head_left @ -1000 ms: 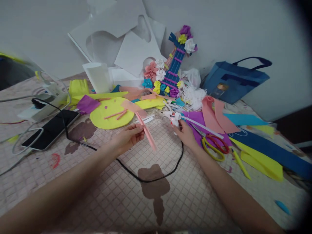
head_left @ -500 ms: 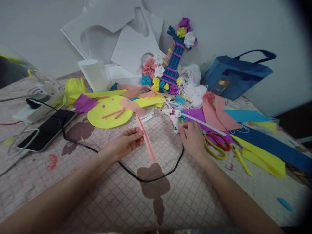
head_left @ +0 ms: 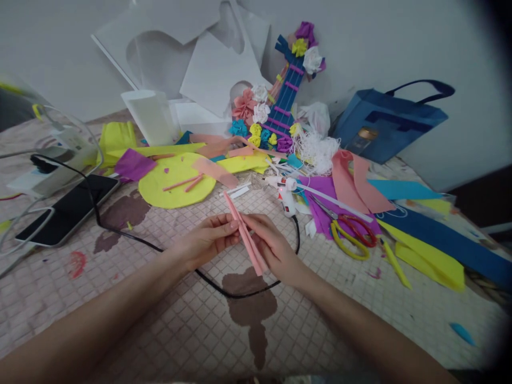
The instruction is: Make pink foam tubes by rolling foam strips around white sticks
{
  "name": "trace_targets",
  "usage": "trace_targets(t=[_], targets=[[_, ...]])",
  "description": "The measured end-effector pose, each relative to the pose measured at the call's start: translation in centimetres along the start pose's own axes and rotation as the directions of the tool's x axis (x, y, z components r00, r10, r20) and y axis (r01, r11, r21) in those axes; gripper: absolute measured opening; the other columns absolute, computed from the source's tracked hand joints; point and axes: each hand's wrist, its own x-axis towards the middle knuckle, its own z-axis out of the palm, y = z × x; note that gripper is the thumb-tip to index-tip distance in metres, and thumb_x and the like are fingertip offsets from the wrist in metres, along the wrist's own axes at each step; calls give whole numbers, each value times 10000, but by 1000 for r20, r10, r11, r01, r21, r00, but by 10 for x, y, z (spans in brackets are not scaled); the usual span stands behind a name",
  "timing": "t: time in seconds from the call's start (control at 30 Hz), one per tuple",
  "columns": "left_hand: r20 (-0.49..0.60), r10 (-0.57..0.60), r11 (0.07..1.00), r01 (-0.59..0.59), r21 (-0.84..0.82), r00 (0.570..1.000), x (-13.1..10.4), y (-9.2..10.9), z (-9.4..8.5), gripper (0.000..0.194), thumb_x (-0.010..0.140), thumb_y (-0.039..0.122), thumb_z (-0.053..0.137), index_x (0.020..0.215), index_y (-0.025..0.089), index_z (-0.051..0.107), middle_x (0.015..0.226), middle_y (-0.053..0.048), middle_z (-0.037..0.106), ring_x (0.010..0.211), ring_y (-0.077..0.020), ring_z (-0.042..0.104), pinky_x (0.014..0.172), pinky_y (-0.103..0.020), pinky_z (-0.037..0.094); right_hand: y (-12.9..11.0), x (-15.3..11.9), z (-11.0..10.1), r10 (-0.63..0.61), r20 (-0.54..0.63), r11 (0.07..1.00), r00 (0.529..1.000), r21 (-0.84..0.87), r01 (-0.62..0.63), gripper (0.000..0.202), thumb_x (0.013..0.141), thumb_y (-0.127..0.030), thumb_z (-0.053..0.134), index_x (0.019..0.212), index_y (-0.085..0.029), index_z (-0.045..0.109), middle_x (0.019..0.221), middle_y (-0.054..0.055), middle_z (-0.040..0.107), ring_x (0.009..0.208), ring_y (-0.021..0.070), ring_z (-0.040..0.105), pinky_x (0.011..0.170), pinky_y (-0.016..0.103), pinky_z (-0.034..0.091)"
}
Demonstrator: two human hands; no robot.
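A folded strip of pink crepe paper [head_left: 251,249] slants between my two hands above the table. My left hand [head_left: 216,234] pinches its left edge between thumb and fingers. From the other side, my right hand [head_left: 274,242] grips the strip with its fingertips, partly hidden behind the paper. Beyond my right hand a white glue gun [head_left: 286,197] lies with a small red light on and a glue stick out of its back. Its black cord [head_left: 240,295] loops under both hands.
Scissors [head_left: 350,240] and a yellow paper roll [head_left: 396,264] lie at the right. A yellow paper circle [head_left: 176,184] is at the left, near a phone [head_left: 70,210] and a power strip [head_left: 44,176]. Behind stand a flower-decorated paper guitar [head_left: 284,106] and a blue bag [head_left: 388,128].
My right hand has moved left from beside the glue gun and taken hold of the pink strip. The glue gun stays on the table. My left hand keeps its pinch.
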Motion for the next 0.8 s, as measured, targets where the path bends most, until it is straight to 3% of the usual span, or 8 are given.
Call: trace_targets(t=[0.2,0.37,0.53,0.67,0.73,0.8], targets=[[-70,3,1000,-3,-3,998,2,-3,-2,172,643,166,794,769,102,696,709,-19,679,620,-73,610,625,-156,509,3,-4,1,-32,31,997,999,-69,34,610,875,-104,377,1433,-322,258,1282,86,405,1209,218,421,995,401,411],[-110,14,1000,-15,-8,994,3,-5,-2,179,613,165,812,731,100,693,660,-11,660,576,-63,584,587,-151,502,7,-5,-1,-43,101,952,994,-297,71,772,800,-88,465,1466,-302,137,1349,117,335,1190,263,412,955,428,432],[-115,18,999,-22,-33,993,4,-3,-7,137,628,140,798,705,101,691,645,-5,652,567,-56,580,586,-142,503,10,-6,-3,-52,126,893,991,-439,102,778,776,-21,426,1458,-298,175,1365,126,327,1220,276,387,963,463,413],[-147,29,999,-34,-31,989,7,1,-13,109,644,119,780,691,101,683,644,-5,651,560,-56,579,582,-142,494,7,-7,-3,-72,40,958,997,-276,80,609,841,-32,348,1391,-294,343,1325,98,406,1220,225,423,953,421,433],[-140,34,999,-35,-4,990,7,2,-14,113,647,129,780,690,103,678,642,-5,648,562,-59,577,589,-151,489,3,-6,-4,38,-102,995,994,-90,-47,422,906,-122,343,1285,-258,469,1213,90,508,1080,189,534,880,376,481],[-96,42,998,-38,43,995,6,3,-14,116,654,143,776,700,110,674,651,-5,647,587,-72,582,603,-168,484,1,-4,-3,238,-166,965,957,148,-214,264,939,-244,366,1077,-197,587,1002,74,601,857,157,601,741,318,516]])
